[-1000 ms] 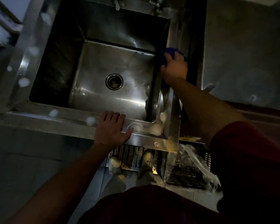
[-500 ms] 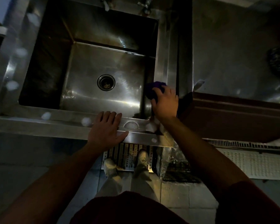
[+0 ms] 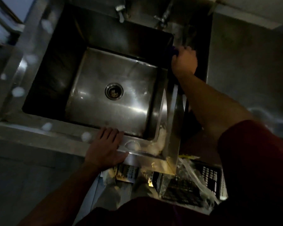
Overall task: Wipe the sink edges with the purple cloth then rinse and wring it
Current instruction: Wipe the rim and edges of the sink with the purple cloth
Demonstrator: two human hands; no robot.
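Hands work at opposite sides of a steel sink [image 3: 171, 121]. The right hand [image 3: 184, 62] is stretched forward with its forearm running along the sink's right rim, fingers curled over the purple cloth [image 3: 171, 51], which it holds pressed against the far part of that rim, near the back right corner. Only a small dark purple wad of cloth shows past the knuckles; the rest is hidden under the hand. The left hand [image 3: 105, 148] lies flat on the front rim, fingers straight and close together pointing toward the basin, thumb spread out to the right along the edge, holding nothing. Its forearm reaches up from the lower left. A dark red sleeve [image 3: 252, 152] covers the right upper arm. White foam [image 3: 157, 145] sits in the front right corner of the rim, just right of the left hand. The drain [image 3: 114, 91] is in the middle of the basin floor, and two taps [image 3: 162, 17] stand at the back edge.
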